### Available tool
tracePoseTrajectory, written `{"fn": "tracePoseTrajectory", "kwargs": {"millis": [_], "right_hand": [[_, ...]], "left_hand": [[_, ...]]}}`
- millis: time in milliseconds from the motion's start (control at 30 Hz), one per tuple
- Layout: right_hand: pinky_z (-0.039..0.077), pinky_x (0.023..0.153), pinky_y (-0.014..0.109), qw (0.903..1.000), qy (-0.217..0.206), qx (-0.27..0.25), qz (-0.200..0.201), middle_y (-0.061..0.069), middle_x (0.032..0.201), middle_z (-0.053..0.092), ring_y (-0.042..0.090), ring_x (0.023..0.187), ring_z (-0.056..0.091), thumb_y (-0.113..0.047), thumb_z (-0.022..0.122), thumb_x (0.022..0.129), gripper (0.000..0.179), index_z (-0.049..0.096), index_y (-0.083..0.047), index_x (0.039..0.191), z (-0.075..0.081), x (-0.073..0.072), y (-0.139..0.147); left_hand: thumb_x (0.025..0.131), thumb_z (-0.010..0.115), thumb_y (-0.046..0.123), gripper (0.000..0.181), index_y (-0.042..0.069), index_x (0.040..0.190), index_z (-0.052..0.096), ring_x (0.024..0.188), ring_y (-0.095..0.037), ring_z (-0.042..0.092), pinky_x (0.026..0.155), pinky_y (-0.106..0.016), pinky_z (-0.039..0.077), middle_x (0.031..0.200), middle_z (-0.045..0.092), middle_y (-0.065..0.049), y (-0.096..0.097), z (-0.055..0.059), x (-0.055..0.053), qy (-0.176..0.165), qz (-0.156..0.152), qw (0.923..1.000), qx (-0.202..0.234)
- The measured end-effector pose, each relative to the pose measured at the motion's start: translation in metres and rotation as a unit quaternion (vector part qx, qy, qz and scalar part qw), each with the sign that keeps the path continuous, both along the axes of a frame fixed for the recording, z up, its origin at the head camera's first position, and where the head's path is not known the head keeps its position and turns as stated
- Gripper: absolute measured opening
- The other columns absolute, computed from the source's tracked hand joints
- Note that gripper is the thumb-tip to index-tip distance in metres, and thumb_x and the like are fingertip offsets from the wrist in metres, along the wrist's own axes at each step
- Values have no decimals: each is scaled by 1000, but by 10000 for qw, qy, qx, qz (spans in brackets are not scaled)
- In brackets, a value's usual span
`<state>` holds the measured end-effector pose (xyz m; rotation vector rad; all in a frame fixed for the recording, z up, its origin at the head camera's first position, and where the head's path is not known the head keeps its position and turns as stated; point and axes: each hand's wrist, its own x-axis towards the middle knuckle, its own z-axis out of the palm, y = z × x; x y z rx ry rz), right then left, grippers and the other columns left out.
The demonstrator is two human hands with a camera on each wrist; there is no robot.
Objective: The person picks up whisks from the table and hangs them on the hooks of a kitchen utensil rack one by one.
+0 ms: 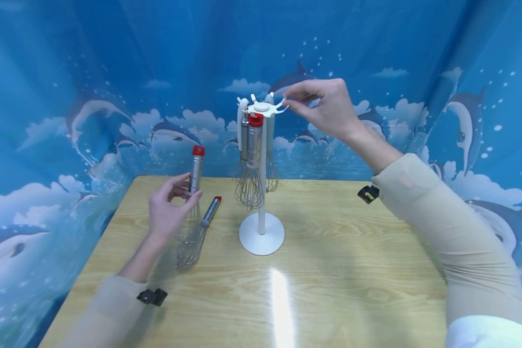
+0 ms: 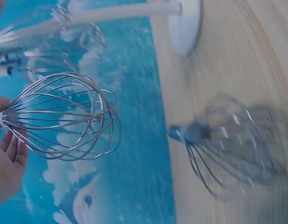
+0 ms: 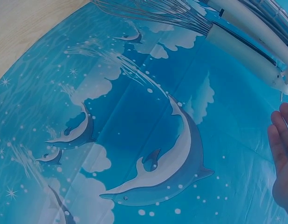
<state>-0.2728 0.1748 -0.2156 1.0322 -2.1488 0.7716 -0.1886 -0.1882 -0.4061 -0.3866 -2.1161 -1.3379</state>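
Observation:
My left hand [image 1: 169,208] grips a whisk [image 1: 195,169] by its silver, red-tipped handle. Upright in the head view, it is above the table, its wire balloon [image 2: 65,116] clear in the left wrist view. A second red-tipped whisk [image 1: 210,212] lies on the table beside it. In the middle stands a white rack [image 1: 262,107] with hooks around its top. Several whisks hang from it, including one with a red-ended silver handle [image 1: 254,145] and white-handled ones [image 3: 246,58]. My right hand [image 1: 328,106] pinches one of the rack's hooks between thumb and fingers.
The rack's round white base [image 1: 271,241] rests on a light wooden table [image 1: 352,270]. Behind and at both sides hangs a blue curtain [image 1: 178,43] printed with dolphins and clouds. Black wrist cameras [image 1: 369,194] are strapped over both sleeves.

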Motion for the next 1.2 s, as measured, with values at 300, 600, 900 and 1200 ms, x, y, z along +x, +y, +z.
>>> {"fn": "tracePoseTrajectory", "kwargs": {"millis": [300,600,900,1200], "right_hand": [[59,82,9,9996,-211,-22,-166,9,97,83,17,82,76,-15,76,98,14,82,-6,108,1,4,-3],[57,81,5,10000,-42,-35,-4,13,97,83,21,81,76,-11,77,97,14,81,-3,108,-1,1,-1],[56,81,5,9998,-122,-75,-104,11,96,83,16,81,76,-13,77,97,13,82,-5,107,-2,0,-1],[57,82,6,9995,-188,8,-236,9,98,83,-1,83,71,-16,76,98,15,81,-5,108,0,2,-2]], "left_hand": [[80,84,-13,50,-7,127,69,83,9,65,75,-7,57,103,76,-29,35,14,15,766,-462,9947,516],[77,84,-13,51,-8,125,68,84,4,65,76,-9,58,101,75,-28,67,26,21,1300,-554,9878,659],[77,87,-7,50,-7,124,69,74,-20,70,68,-11,58,100,75,-25,96,37,26,1572,-440,9839,730],[80,88,0,49,-5,125,69,75,-30,73,66,-15,57,102,75,-22,122,58,28,1867,-362,9796,644]]}}
